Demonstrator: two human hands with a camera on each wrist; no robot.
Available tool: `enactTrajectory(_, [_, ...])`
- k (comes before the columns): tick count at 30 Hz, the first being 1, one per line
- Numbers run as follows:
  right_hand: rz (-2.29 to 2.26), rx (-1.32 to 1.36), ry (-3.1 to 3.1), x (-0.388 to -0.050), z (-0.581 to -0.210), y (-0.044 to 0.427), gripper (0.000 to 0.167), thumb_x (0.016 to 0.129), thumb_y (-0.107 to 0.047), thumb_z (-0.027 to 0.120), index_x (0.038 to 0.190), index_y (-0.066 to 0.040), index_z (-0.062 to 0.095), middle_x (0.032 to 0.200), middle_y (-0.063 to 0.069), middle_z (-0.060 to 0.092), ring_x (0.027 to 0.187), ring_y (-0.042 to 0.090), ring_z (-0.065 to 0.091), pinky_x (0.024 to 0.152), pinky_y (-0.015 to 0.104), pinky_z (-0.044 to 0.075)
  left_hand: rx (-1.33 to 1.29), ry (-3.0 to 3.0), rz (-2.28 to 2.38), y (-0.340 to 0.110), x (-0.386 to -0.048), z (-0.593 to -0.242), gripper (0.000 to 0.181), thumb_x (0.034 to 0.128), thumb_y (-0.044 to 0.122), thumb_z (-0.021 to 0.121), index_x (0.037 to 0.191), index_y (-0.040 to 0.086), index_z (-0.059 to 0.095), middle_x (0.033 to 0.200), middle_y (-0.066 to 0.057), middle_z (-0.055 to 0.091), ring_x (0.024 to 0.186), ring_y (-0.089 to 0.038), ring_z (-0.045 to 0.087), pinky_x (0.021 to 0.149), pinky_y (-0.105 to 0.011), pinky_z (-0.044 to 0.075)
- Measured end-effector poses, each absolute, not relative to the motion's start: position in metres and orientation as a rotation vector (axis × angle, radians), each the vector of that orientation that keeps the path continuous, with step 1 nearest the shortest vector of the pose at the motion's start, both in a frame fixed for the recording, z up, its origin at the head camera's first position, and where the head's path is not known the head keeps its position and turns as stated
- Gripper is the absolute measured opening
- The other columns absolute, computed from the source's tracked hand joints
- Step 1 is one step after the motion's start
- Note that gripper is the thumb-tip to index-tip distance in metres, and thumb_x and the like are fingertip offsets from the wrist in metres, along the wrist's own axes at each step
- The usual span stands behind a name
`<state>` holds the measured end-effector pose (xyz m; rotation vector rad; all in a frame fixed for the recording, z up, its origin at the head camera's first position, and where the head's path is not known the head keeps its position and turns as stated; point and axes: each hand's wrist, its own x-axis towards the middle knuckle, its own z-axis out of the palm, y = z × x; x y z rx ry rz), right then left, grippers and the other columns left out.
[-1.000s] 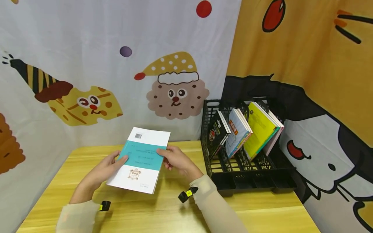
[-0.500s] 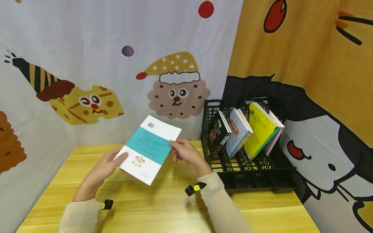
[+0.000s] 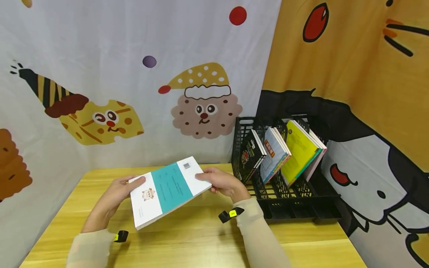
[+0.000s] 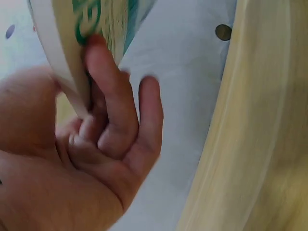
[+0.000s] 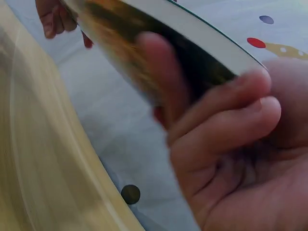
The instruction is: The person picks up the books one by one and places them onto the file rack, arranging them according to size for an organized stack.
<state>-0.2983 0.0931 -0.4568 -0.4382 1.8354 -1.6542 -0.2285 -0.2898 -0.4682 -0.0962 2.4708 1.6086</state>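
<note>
A white book with a teal band (image 3: 172,186) is held between both hands above the table, tilted, its back cover with a barcode facing up. My left hand (image 3: 115,195) grips its left end, thumb on the cover and fingers beneath. At the right end, my right hand (image 3: 226,182) pinches the barcode corner. From below, the left wrist view shows fingers (image 4: 113,91) against the underside of the book (image 4: 65,53), where green lettering appears. In the right wrist view the book's underside (image 5: 122,43) carries a dark and orange picture, with fingers (image 5: 163,67) against it.
To the right stands a black divided book rack (image 3: 241,149). It holds black books (image 3: 249,154), light-blue books (image 3: 273,152), a yellow book (image 3: 298,149) and others, all leaning. Patterned cloth (image 3: 117,74) hangs behind the wooden table (image 3: 201,238).
The book has turned clockwise, its barcode end swinging from the far side round to the right, and it is lower and flatter. My right hand has moved rightward with it.
</note>
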Motion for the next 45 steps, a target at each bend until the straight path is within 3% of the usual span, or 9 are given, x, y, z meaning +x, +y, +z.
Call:
enactTrajectory(5, [-1.844, -0.342, 1.867, -0.300, -0.454, 0.091, 0.043, 0.113, -0.033, 0.062, 0.145, -0.005, 0.066, 0.082, 0.000, 0.076, 0.045, 0.006, 0.040, 0.044, 0.021, 0.030, -0.138, 2.459, 1.620, -0.286, -0.232, -0.470, 0.089, 0.1101, 0.069, 0.051, 0.161, -0.004, 0.046, 0.113, -0.001, 0.080, 0.100, -0.012, 0.076, 0.090, -0.024, 0.060])
enactTrajectory(11, [-1.898, -0.382, 1.867, -0.300, -0.453, 0.085, 0.044, 0.115, -0.037, 0.060, 0.145, -0.004, 0.061, 0.084, 0.000, 0.075, 0.050, 0.008, 0.053, 0.049, 0.022, 0.041, 0.043, 2.322, 1.694, -0.280, -0.232, -0.467, 0.076, 0.1177, 0.055, 0.045, 0.162, -0.007, 0.040, 0.117, -0.003, 0.079, 0.098, -0.014, 0.076, 0.089, -0.033, 0.063])
enactTrajectory(16, [-1.854, -0.393, 1.867, -0.299, -0.455, 0.086, 0.029, 0.114, -0.035, 0.062, 0.123, -0.007, 0.061, 0.083, 0.000, 0.069, 0.062, 0.013, 0.063, 0.061, 0.027, 0.056, 0.019, 2.347, 1.705, -0.277, -0.231, -0.465, 0.077, 0.1192, 0.050, 0.042, 0.170, -0.005, 0.027, 0.115, 0.003, 0.079, 0.098, -0.011, 0.074, 0.090, -0.030, 0.058])
enactTrajectory(19, [-1.873, -0.354, 1.879, -0.300, -0.457, 0.087, 0.028, 0.114, -0.036, 0.062, 0.110, -0.008, 0.063, 0.083, -0.001, 0.065, 0.068, 0.014, 0.063, 0.065, 0.027, 0.058, -0.006, 2.359, 1.706, -0.278, -0.232, -0.465, 0.079, 0.1193, 0.050, 0.041, 0.171, -0.006, 0.024, 0.112, 0.003, 0.078, 0.098, -0.010, 0.074, 0.090, -0.028, 0.058])
enactTrajectory(25, [-1.842, -0.288, 1.911, -0.302, -0.456, 0.092, 0.035, 0.112, -0.041, 0.065, 0.114, -0.006, 0.071, 0.076, -0.001, 0.067, 0.063, 0.011, 0.062, 0.063, 0.025, 0.056, 0.055, 2.321, 1.689, -0.284, -0.232, -0.463, 0.075, 0.1190, 0.050, 0.044, 0.168, -0.006, 0.033, 0.108, 0.003, 0.077, 0.095, -0.012, 0.075, 0.086, -0.030, 0.060])
enactTrajectory(30, [-1.824, -0.289, 1.908, -0.302, -0.455, 0.094, 0.035, 0.110, -0.040, 0.068, 0.108, -0.006, 0.073, 0.068, -0.002, 0.065, 0.058, 0.010, 0.058, 0.058, 0.024, 0.051, -0.045, 2.266, 1.736, -0.284, -0.233, -0.465, 0.081, 0.1172, 0.056, 0.044, 0.166, -0.007, 0.035, 0.108, 0.005, 0.076, 0.095, -0.010, 0.075, 0.087, -0.030, 0.062])
enactTrajectory(36, [-2.003, -0.242, 1.881, -0.299, -0.451, 0.088, 0.029, 0.112, -0.032, 0.066, 0.112, -0.005, 0.076, 0.060, -0.005, 0.057, 0.050, 0.007, 0.046, 0.049, 0.023, 0.035, -0.091, 2.187, 1.846, -0.285, -0.233, -0.469, 0.089, 0.1145, 0.068, 0.034, 0.158, -0.009, 0.043, 0.105, 0.003, 0.079, 0.092, -0.015, 0.079, 0.086, -0.036, 0.067])
enactTrajectory(40, [-2.085, -0.207, 1.872, -0.296, -0.446, 0.083, 0.027, 0.113, -0.030, 0.066, 0.109, -0.004, 0.074, 0.060, -0.005, 0.055, 0.049, 0.005, 0.043, 0.047, 0.022, 0.030, -0.028, 2.117, 1.934, -0.285, -0.232, -0.468, 0.081, 0.1163, 0.062, 0.038, 0.156, -0.008, 0.042, 0.105, 0.003, 0.082, 0.095, -0.015, 0.081, 0.085, -0.032, 0.068])
enactTrajectory(45, [-1.992, -0.288, 1.976, -0.294, -0.446, 0.083, 0.032, 0.112, -0.036, 0.066, 0.108, -0.004, 0.072, 0.067, -0.001, 0.062, 0.051, 0.009, 0.053, 0.049, 0.024, 0.039, 0.030, 2.124, 1.972, -0.282, -0.233, -0.467, 0.063, 0.1185, 0.047, 0.048, 0.156, -0.003, 0.040, 0.102, 0.004, 0.081, 0.092, -0.012, 0.079, 0.084, -0.027, 0.067])
